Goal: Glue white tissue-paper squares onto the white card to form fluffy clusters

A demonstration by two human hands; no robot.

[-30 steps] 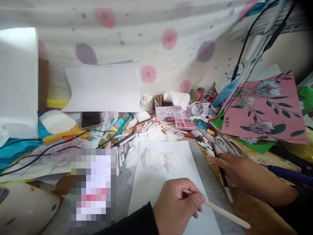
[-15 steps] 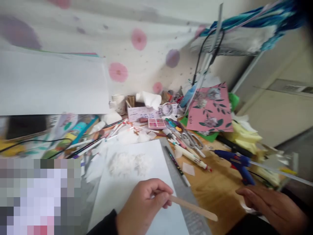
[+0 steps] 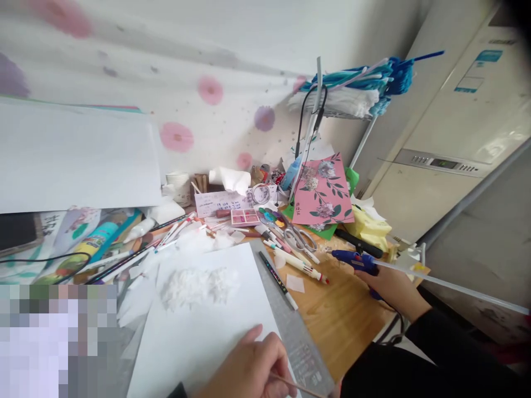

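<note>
My left hand rests at the bottom edge on a white sheet of paper and pinches a thin wooden stick. Only a short piece of the stick shows. A heap of white shredded bits lies on the sheet, farther from me. My right hand has reached to the right side of the wooden table and closes around the grip of a blue glue gun. A long clear glue stick juts from the gun's back toward the right.
A metal ruler lies along the sheet's right edge, with a black pen beside it. Scissors, markers, a pink palette and a pink floral card crowd the back. A white appliance stands at right.
The view has swung to the right. My right hand moved off the pens by the ruler, across the table, and took hold of the blue glue gun. My left hand kept the stick.
</note>
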